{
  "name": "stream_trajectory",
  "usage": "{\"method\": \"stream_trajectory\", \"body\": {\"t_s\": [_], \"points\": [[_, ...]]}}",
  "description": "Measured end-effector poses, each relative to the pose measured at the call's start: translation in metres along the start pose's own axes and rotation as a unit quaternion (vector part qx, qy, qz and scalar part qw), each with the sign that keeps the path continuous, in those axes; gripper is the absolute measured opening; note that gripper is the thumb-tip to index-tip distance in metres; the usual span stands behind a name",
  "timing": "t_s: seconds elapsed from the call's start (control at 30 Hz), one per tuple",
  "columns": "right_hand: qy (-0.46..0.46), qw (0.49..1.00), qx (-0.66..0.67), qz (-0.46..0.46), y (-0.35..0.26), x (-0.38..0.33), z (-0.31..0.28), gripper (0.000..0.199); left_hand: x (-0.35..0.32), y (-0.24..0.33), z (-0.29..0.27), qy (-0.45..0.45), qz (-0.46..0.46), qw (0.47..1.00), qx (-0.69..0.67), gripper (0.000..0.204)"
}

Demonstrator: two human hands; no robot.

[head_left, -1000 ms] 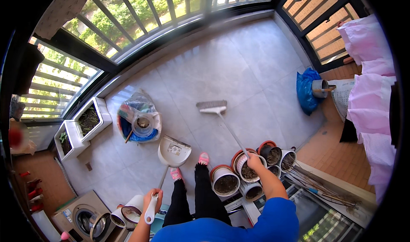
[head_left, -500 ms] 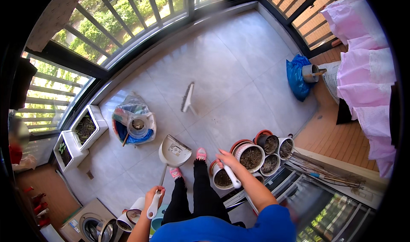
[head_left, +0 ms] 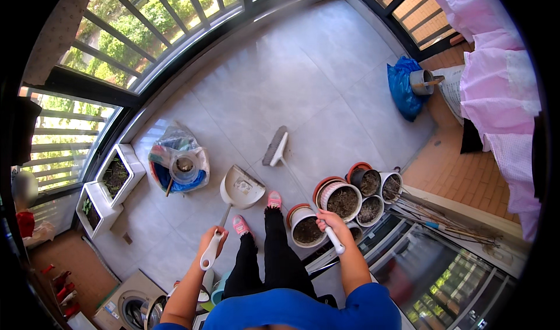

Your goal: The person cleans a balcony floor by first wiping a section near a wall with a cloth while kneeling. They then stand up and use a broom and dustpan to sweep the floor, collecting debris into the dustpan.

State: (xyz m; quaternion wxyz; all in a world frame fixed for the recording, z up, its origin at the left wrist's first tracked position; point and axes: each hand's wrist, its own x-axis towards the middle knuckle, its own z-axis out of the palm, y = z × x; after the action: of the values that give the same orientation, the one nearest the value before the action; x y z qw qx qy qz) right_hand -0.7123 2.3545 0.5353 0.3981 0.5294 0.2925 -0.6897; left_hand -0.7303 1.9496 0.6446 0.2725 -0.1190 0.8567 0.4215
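In my left hand is the white handle of a long-handled dustpan, closed in my fingers. Its white pan rests on the tiles ahead of my pink shoes, with some dark debris inside. My right hand grips the white handle end of a broom. The broom's head, white with grey bristles, lies on the floor beyond the dustpan and a little to its right, apart from it. A thin pole runs from the head back to my right hand, which is in front of the flowerpots.
Soil-filled pots crowd close by my right arm. To the left stand a plastic-lined bucket and white planters. A blue bag sits far right, near pink curtains. A washing machine is at lower left; railings border the far side.
The broom head has shifted right and turned, showing more of its bristles. My right hand has moved right and nearer to me. The dustpan has shifted slightly.
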Motion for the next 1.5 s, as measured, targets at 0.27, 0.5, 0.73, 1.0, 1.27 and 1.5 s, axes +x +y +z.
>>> {"method": "stream_trajectory", "body": {"t_s": [0.27,0.5,0.73,1.0,1.27,1.5], "points": [[0.061,0.976,-0.166,-0.125,-0.012,-0.076,-0.012,0.049,0.065,0.029,0.026,-0.087,0.066,0.994,0.015,0.017],[0.290,0.649,-0.616,-0.341,-0.051,-0.023,-0.008,0.048,0.112,0.043,0.067,-0.104,0.155,0.981,0.049,0.023],[0.289,0.737,-0.565,-0.234,0.035,0.068,0.038,0.055,0.153,0.051,0.081,-0.103,0.170,0.979,0.045,0.019],[0.114,0.853,-0.434,-0.266,0.108,-0.027,0.043,0.056,0.158,0.040,0.072,0.011,0.200,0.979,0.024,0.024],[0.044,0.914,-0.374,-0.152,0.067,-0.140,0.032,0.043,0.110,0.000,0.049,0.060,0.099,0.989,-0.096,0.035],[-0.098,0.986,-0.124,-0.048,-0.001,-0.174,0.061,0.022,-0.042,-0.009,0.006,0.161,0.131,0.959,-0.195,0.020]]}}
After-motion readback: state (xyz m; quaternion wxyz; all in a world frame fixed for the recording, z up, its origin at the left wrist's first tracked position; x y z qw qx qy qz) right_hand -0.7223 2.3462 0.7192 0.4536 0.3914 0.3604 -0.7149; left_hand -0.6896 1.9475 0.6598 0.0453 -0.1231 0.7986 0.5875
